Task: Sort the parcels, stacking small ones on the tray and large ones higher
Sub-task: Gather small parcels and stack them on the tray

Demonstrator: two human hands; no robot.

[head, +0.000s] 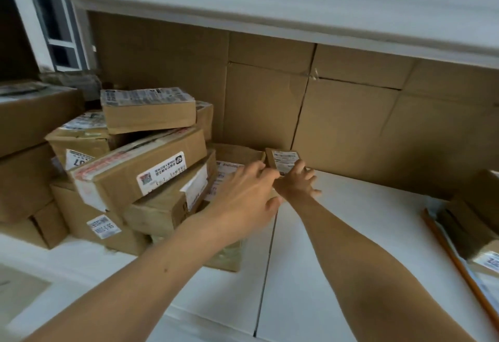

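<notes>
On the white shelf (pixel 337 233), the left hand (pixel 243 190) and right hand (pixel 297 183) both reach forward with fingers spread, tips touching the lower edge of the small parcel (pixel 285 158). The parcel leans upright against the cardboard backing (pixel 351 115). It would be best to pinch both sides before lifting, so it cannot topple. Its label is too blurred to read; a piled box (pixel 81 147) at left seems to show "07".

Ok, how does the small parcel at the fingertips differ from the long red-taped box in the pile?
The small parcel is far smaller than the long red-taped box. Its label covers most of its top; the long red-taped box's fills part of one side. That box lies tilted in the pile; the small parcel sits beside it, touched by the right hand. Both are brown cardboard.
</notes>
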